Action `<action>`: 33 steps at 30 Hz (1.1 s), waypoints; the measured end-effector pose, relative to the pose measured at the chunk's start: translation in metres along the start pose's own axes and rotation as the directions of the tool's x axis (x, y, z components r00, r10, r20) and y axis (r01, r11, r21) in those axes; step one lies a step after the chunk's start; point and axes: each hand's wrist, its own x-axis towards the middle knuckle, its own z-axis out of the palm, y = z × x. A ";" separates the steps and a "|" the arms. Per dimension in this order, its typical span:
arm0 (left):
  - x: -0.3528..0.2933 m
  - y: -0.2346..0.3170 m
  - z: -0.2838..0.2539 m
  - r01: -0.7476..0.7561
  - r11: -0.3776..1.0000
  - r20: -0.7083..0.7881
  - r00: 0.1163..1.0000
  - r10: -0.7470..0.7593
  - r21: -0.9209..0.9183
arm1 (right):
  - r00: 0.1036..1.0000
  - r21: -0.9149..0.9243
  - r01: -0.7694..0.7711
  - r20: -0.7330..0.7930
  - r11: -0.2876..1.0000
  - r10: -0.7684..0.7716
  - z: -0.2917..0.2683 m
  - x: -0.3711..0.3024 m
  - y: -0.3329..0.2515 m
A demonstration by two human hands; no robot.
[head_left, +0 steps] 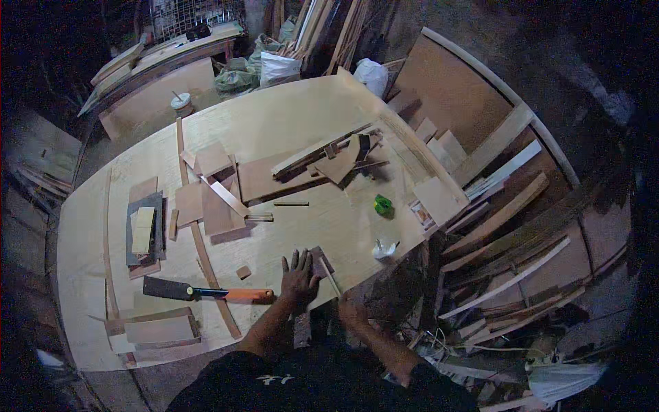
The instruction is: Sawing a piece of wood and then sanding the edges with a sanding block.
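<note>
My left hand (300, 280) lies flat near the front edge of the pale plywood board (288, 110), fingers spread. Its thumb side touches a small brownish wood piece (318, 261). Just to the right, my right hand (353, 312) is closed on the near end of a thin, light-coloured stick-like tool (329, 276). The tool's far part rests along the wood piece's right edge; its exact kind is too small to make out. Left of my left hand lies a saw (206, 291) with a broad dark blade and an orange handle. A small wood block (244, 272) sits beyond the handle.
Flat wood offcuts (213, 199) and a heap of darker wood pieces (340, 161) cover the board's middle. A green tape measure (383, 204) and a crumpled white thing (386, 248) lie to the right. Long wood strips (501, 220) lean beyond the right edge. White sacks (280, 69) stand behind.
</note>
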 end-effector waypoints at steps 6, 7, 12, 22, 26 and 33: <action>0.006 -0.006 0.008 -0.044 0.999 0.056 0.997 0.044 -0.004 | 0.721 0.048 -0.354 0.650 0.934 0.240 0.033 0.009 0.017; 0.000 -0.016 0.008 -0.027 1.000 0.078 0.997 0.027 -0.002 | 0.679 0.096 -0.365 0.708 0.926 0.194 0.006 0.065 0.001; 0.017 0.007 0.004 -0.057 0.998 0.056 0.997 0.056 0.006 | 0.691 0.144 -0.498 0.661 0.855 0.291 0.031 0.157 0.033; 0.018 0.005 -0.003 0.010 1.000 0.086 0.996 -0.008 -0.023 | 0.772 -0.054 -0.225 0.599 0.973 0.211 0.014 0.034 0.014; 0.010 0.003 -0.011 0.009 1.000 0.067 0.998 -0.009 -0.001 | 0.631 -0.037 -0.106 0.770 0.994 0.096 -0.063 0.030 0.017; 0.015 0.009 -0.013 0.031 0.999 0.056 0.998 -0.028 -0.039 | 0.599 0.158 -0.548 0.760 0.821 0.253 0.029 0.173 0.029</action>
